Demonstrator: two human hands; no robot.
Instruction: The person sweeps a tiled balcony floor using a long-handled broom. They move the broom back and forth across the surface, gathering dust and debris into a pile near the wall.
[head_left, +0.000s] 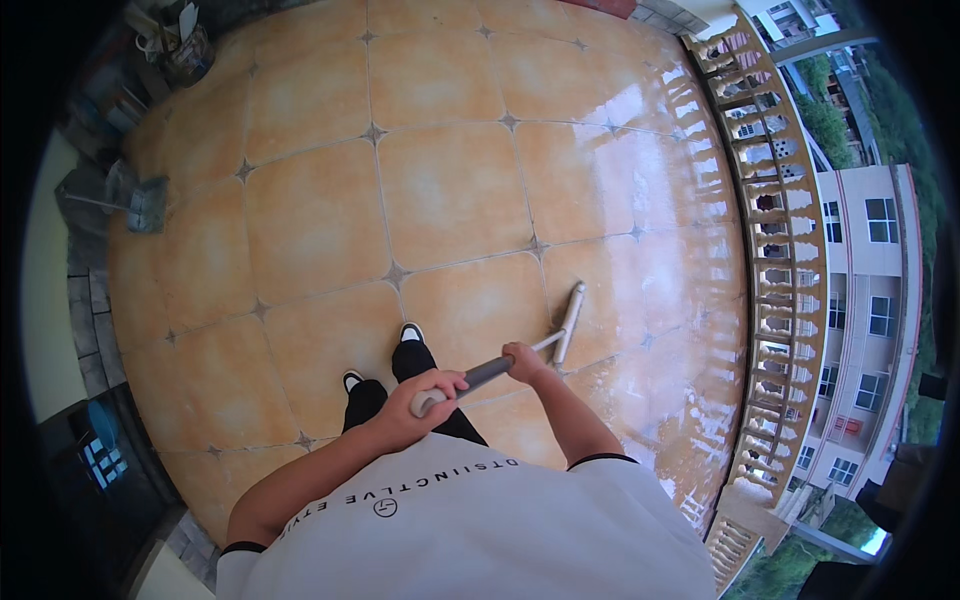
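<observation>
Both my hands grip the grey handle (487, 373) of a long-handled floor wiper. My left hand (420, 409) wraps the pale top end of the handle, close to my body. Farther down the handle, my right hand (525, 363) is closed around it. A thin rod runs from there to the narrow, pale crosswise head (571, 322), which is on the tiled floor ahead and to the right. Whether the head carries a rubber blade or a sponge cannot be told. My black-and-white shoes (410, 332) stand on orange-tan tiles (322, 217).
Wet, shiny tiles (652, 195) stretch along the right, up to a balustrade (787, 255). A long-handled dustpan (148, 204) stands by the left wall. At the far left is a container (191, 56) holding assorted items. A dark doorway or panel (112, 480) lies at lower left.
</observation>
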